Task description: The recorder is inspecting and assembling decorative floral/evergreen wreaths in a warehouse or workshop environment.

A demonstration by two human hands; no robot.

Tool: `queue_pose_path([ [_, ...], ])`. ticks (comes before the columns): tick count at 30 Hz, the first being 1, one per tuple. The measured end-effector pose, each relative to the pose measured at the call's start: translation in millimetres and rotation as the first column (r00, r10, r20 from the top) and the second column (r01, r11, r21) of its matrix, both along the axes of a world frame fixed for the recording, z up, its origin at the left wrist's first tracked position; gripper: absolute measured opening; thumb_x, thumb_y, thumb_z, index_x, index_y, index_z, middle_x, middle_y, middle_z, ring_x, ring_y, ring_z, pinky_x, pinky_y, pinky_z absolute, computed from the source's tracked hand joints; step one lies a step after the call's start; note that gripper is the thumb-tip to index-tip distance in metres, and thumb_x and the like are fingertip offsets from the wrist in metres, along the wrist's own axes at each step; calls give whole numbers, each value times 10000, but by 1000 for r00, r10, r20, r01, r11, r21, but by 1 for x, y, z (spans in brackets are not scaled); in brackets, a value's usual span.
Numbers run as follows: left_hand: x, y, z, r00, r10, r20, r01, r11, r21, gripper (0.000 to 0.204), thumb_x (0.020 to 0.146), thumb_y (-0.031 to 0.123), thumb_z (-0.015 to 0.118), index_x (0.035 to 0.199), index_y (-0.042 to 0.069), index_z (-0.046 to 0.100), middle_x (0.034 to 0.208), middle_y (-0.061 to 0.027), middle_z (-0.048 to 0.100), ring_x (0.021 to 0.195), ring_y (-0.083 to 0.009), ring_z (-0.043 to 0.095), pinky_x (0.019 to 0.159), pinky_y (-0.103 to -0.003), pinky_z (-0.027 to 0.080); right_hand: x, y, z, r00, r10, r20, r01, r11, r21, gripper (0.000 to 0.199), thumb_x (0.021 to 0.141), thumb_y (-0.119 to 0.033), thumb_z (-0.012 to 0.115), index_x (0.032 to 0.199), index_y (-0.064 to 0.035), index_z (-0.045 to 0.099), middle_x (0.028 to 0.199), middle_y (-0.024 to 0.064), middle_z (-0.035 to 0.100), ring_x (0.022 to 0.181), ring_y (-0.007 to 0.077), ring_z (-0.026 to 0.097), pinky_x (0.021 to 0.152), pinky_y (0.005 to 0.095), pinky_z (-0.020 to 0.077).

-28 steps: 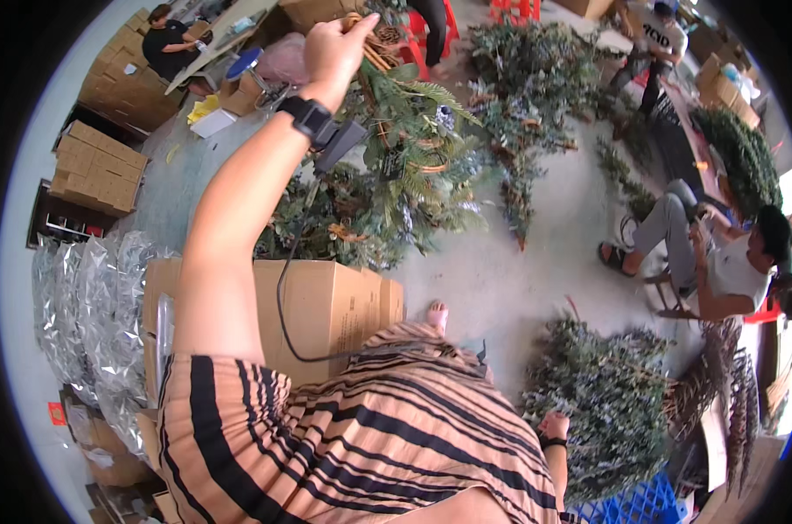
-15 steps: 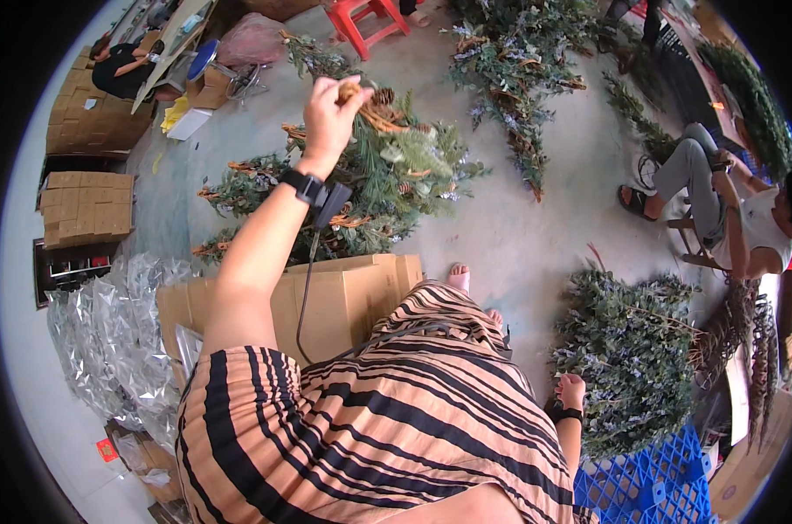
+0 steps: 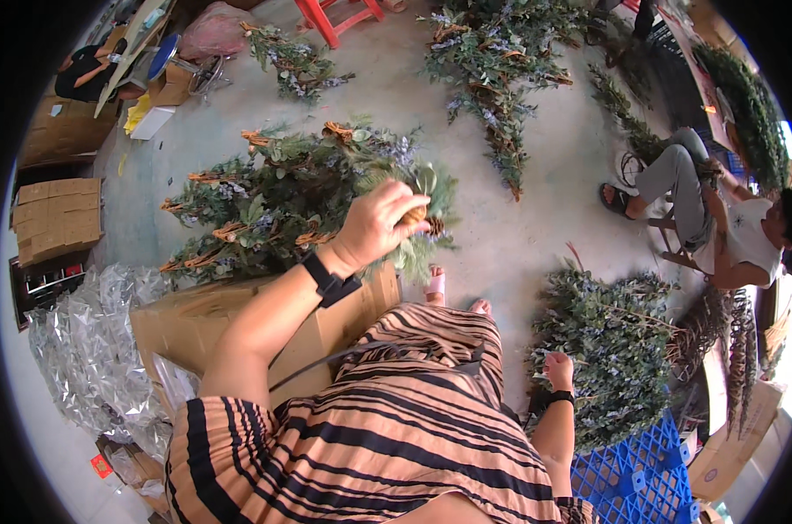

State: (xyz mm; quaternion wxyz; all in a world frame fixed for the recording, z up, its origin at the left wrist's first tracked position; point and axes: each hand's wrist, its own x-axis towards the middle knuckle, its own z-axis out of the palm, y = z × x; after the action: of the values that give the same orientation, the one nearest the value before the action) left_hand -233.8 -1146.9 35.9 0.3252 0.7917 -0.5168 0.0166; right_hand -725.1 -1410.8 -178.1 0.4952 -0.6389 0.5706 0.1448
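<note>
In front of my body, my left hand (image 3: 380,225) pinches the brown, twig-like end of an artificial greenery spray (image 3: 411,258). A pine cone (image 3: 434,226) shows beside the fingers, and green needles hang beneath them. Behind it, a heap of similar sprays (image 3: 295,179) with brown twig ends and bluish flowers lies on the floor. My right hand (image 3: 559,373) is down at my right side, fingers curled. Whatever they may hold is hidden. Just beyond it is a dense pile of leafy greenery (image 3: 610,349).
A large cardboard box (image 3: 313,336) stands against my left side, beside silvery wrapped material (image 3: 99,349). More greenery (image 3: 501,70) lies farther off. A seated person (image 3: 719,201) is at the right. A blue plastic pallet (image 3: 632,472) sits near lower right; a red stool (image 3: 330,17) stands at the back.
My left hand has come nearer and to the right, carrying the spray away from over the heap. My right hand stays low, fingers still curled. The whole view has shifted slightly.
</note>
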Motion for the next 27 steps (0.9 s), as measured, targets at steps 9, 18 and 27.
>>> queue_pose_path([
  [9,2,59,-93,845,442,-300,-415,897,152,294,774,134,733,1033,30,642,929,-132,587,838,-302,595,729,-355,479,101,-79,-70,967,250,-37,-249,968,37,151,831,-141,616,782,2,628,634,15,573,547,139,576,489,289,469],
  [18,-16,43,-118,532,820,-213,-709,569,418,271,811,-2,649,1080,-5,621,1019,-137,559,924,-285,571,826,-342,464,194,-184,-342,730,668,-146,-678,678,-286,121,762,-109,627,867,-108,688,720,42,657,539,181,593,506,334,496],
  [27,-45,13,-203,350,836,-423,-532,549,645,257,839,12,608,1092,1,568,1048,-198,535,875,-313,567,788,-358,470,328,-261,-514,782,563,-269,-601,795,-85,774,771,-363,734,1393,-92,360,1303,240,508,1213,359,490,1006,417,392],
])
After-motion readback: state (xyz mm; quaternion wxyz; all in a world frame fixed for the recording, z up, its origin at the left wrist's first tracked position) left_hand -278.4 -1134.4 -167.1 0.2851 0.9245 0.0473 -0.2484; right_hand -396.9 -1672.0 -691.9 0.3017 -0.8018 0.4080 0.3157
